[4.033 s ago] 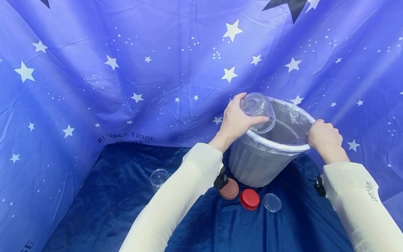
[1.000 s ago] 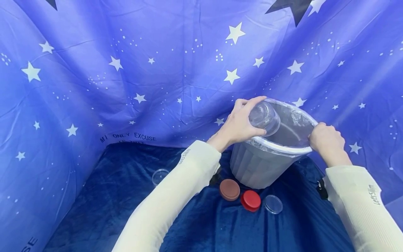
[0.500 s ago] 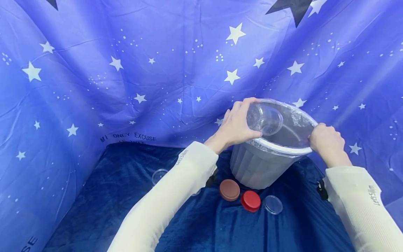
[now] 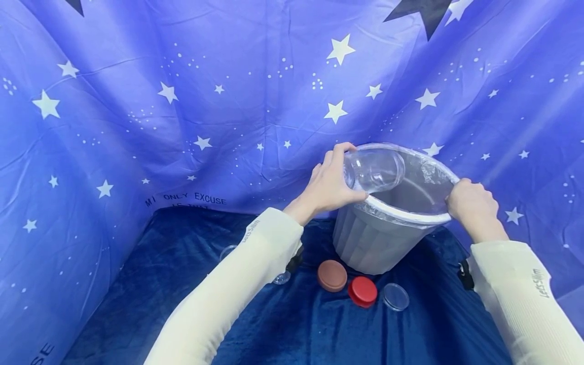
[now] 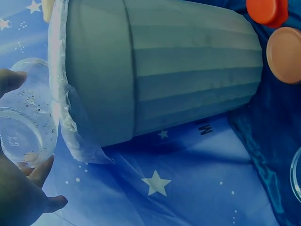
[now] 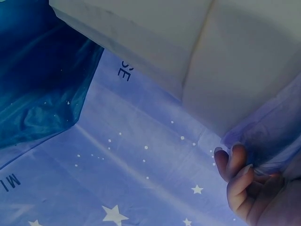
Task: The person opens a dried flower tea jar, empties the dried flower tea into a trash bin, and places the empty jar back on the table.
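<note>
In the head view my left hand grips a clear plastic jar by its base end, thumb below and fingers above. The jar lies on its side over the left rim of a grey trash bin, mouth toward the bin's inside. Small dark specks cling inside the jar in the left wrist view. My right hand holds the bin's right rim, fingers curled over the plastic liner. In the right wrist view the fingers are bent at the liner's edge.
In front of the bin lie a brown lid, a red lid and a clear lid on dark blue cloth. Clear plastic pieces show partly behind my left sleeve. A starry curtain stands behind.
My left hand has drawn the jar leftward toward the bin's rim and turned it closer to level, showing more of its side. My right hand keeps its hold on the rim.
</note>
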Available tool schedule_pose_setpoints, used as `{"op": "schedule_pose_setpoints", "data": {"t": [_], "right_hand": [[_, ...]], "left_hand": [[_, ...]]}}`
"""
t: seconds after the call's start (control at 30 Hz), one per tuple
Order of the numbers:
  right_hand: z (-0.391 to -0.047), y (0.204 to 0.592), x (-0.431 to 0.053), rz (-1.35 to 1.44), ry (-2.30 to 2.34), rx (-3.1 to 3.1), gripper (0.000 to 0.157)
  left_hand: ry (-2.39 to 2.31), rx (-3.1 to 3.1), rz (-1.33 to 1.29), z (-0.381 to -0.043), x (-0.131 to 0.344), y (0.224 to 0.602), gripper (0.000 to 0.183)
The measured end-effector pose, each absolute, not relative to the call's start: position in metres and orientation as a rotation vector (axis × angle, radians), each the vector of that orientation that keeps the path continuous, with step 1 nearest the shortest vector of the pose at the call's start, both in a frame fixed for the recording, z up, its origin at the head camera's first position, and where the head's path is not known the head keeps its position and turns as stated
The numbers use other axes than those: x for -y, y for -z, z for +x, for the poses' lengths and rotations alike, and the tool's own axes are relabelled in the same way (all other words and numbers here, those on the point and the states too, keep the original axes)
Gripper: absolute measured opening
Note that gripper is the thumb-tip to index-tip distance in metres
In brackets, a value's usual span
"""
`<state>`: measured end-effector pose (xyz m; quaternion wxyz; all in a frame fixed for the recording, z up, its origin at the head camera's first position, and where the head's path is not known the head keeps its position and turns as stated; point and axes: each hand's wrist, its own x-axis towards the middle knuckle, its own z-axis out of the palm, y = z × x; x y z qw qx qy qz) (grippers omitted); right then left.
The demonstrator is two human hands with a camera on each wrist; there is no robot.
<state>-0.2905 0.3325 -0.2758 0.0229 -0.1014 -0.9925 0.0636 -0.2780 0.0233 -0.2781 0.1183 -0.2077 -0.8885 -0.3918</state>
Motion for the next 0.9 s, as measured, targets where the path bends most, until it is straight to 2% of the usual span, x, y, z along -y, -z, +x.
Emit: {"op": "schedule_pose_setpoints", "data": {"t": [0.4,0.77,0.9], "right_hand": [[-0.290,0.275,-0.331,-0.304,-0.196,3.075,0.043],[-0.290,0.275,-0.332,-0.309,-0.208,3.073,0.043],[-0.292,0.276,-0.332,-0.296,-0.206,3.067,0.042]], "left_hand": [[0.924,2.693,-0.537,-0.271,-0.022,0.270,0.094],[0.968,2.665,-0.533,-0.270,-0.019,0.267,0.091],[0.903,2.724,-0.511,-0.266,-0.018,0.264,0.096]]}}
